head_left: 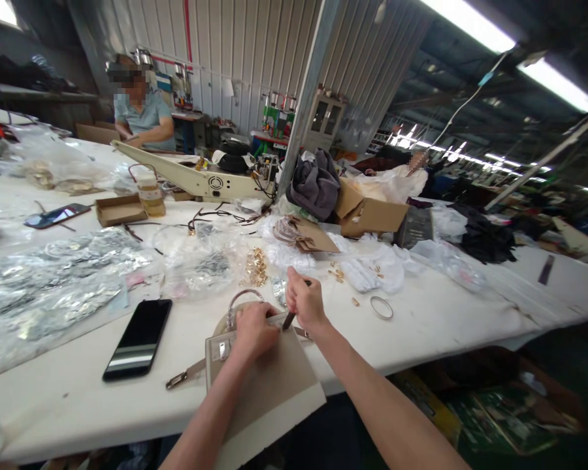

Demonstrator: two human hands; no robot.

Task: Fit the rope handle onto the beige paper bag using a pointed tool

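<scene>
A beige handbag with a flap lies at the table's front edge, partly over it. Its handle arches up at the far side. A strap with a metal buckle sticks out to the left, and a metal plate sits near the bag's left corner. My left hand grips the bag's upper part, its fingers curled and their tips partly hidden. Closed in a fist, my right hand holds a dark slim hand tool, its lower end against the bag beside my left fingers.
Left of the bag lies a black phone. Beyond it are plastic bags of metal pieces and a pile of gold hardware. A ring-shaped roll lies at right. A cardboard box stands behind; a person sits across the table.
</scene>
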